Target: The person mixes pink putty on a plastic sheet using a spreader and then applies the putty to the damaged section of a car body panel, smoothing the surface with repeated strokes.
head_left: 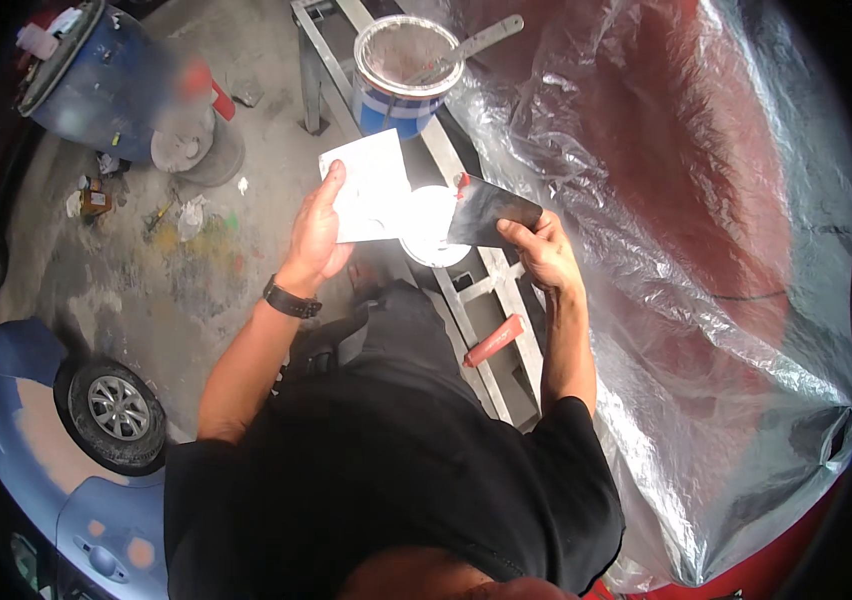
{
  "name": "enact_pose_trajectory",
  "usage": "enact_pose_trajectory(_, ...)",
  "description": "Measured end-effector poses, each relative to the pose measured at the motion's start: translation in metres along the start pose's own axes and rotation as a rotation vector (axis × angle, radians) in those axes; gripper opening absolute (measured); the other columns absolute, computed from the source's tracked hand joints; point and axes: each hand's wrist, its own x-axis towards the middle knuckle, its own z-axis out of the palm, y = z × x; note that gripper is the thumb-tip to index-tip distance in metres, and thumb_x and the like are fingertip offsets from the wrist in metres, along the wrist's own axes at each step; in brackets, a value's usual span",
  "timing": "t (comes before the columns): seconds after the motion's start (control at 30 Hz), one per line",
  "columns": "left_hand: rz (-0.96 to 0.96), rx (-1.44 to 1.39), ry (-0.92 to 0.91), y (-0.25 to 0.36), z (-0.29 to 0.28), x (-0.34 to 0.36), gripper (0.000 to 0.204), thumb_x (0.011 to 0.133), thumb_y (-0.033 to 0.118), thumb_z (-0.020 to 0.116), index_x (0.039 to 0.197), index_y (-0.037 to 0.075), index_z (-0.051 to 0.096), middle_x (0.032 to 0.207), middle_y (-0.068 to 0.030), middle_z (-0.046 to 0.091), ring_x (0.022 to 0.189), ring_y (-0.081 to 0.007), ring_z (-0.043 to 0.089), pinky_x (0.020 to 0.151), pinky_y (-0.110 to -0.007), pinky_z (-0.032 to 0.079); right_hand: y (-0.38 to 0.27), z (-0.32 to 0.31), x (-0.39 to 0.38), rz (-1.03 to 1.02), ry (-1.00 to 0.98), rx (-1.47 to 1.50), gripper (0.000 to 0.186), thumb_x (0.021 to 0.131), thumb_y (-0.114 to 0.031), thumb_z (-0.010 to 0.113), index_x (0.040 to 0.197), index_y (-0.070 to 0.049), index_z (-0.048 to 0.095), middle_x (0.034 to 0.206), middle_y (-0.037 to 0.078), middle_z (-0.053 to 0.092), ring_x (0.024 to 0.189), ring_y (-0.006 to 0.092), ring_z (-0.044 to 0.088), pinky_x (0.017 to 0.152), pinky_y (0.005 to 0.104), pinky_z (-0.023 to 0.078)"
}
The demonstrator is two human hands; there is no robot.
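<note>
The person's own chest is covered by a black short-sleeved shirt (376, 480). A square white panel (368, 190) is gripped in the left hand (318, 232), with the thumb laid along its near edge; the remaining fingers are largely hidden by the panel, and any marks on its face are washed out by glare. A thin black rectangular spreader (494, 214) is pinched in the right hand (544, 252), thumb on top, fingers mostly concealed; a red smear is noted at its far corner. A round white object (430, 238) is partly covered by both; whether it is a lid or a tub cannot be told. A red tapered tube (495, 341) is found lying on a grey metal frame stand (489, 385), which is cut across by the shirt. At the stand's far end, a blue cylindrical can (392, 112) is seen, a flat metal spatula (476, 45) leaning in its mouth; its contents are indistinct. A red surface is veiled by clear plastic sheeting (636, 180) on the right. Farther left, a blue car body (96, 520) is cropped by the dark rim, and a grey bin (211, 155) is blurred at its top.
</note>
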Motion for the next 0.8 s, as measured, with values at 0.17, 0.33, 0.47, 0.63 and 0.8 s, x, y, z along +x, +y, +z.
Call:
enact_pose_trajectory(0.17,0.185,-0.086,-0.043,0.021,0.038,-0.003,0.052,0.106,0.041,0.041,0.135,-0.002,0.049,0.121,-0.0120,0.064,0.105,-0.0230,0.067,0.092,-0.039,0.055,-0.052,0.035,0.005,-0.343,0.073,-0.141,0.020,0.086,-0.002,0.066,0.106,0.001,0.069,0.096,0.001,0.066,0.086,0.0100,0.057,0.076,0.0253,0.043)
enact_pose_trajectory(0.33,0.277,-0.143,-0.177,0.037,0.040,-0.019,0.055,0.106,0.047,0.038,0.140,0.004,0.046,0.133,-0.0099,0.060,0.119,-0.0241,0.061,0.105,-0.042,0.048,-0.068,0.102,0.008,-1.005,-0.068,-0.495,0.063,0.073,0.019,0.055,0.130,-0.005,0.063,0.123,0.018,0.064,0.115,0.0305,0.062,0.097,0.0355,0.048)
enact_pose_trajectory(0.47,0.408,-0.152,-0.018,0.051,0.033,-0.029,0.056,0.106,0.045,0.037,0.136,-0.001,0.046,0.126,-0.0116,0.061,0.114,-0.0232,0.062,0.099,-0.040,0.050,-0.045,0.118,0.025,-1.208,-0.025,-0.786,0.055,0.075,0.003,0.068,0.128,-0.012,0.065,0.128,0.018,0.057,0.119,0.0396,0.056,0.101,0.0448,0.048)
enact_pose_trajectory(0.63,0.415,-0.142,0.024,0.071,0.014,-0.040,0.055,0.107,0.044,0.038,0.136,-0.001,0.047,0.125,-0.0109,0.061,0.112,-0.0221,0.063,0.098,-0.039,0.051,-0.041,0.090,0.028,-1.105,-0.046,-1.410,0.061,0.079,0.003,0.059,0.136,-0.018,0.059,0.126,0.018,0.055,0.118,0.0395,0.055,0.105,0.0542,0.042)
enact_pose_trajectory(0.8,0.508,-0.016,0.034,0.090,0.007,-0.045,0.053,0.106,0.042,0.042,0.133,-0.003,0.050,0.126,-0.0106,0.061,0.111,-0.0210,0.064,0.096,-0.038,0.053,-0.041,0.085,0.032,-0.813,0.131,-0.747,0.064,0.079,0.016,0.049,0.137,-0.012,0.058,0.114,0.017,0.061,0.109,0.0273,0.059,0.097,0.0289,0.043)
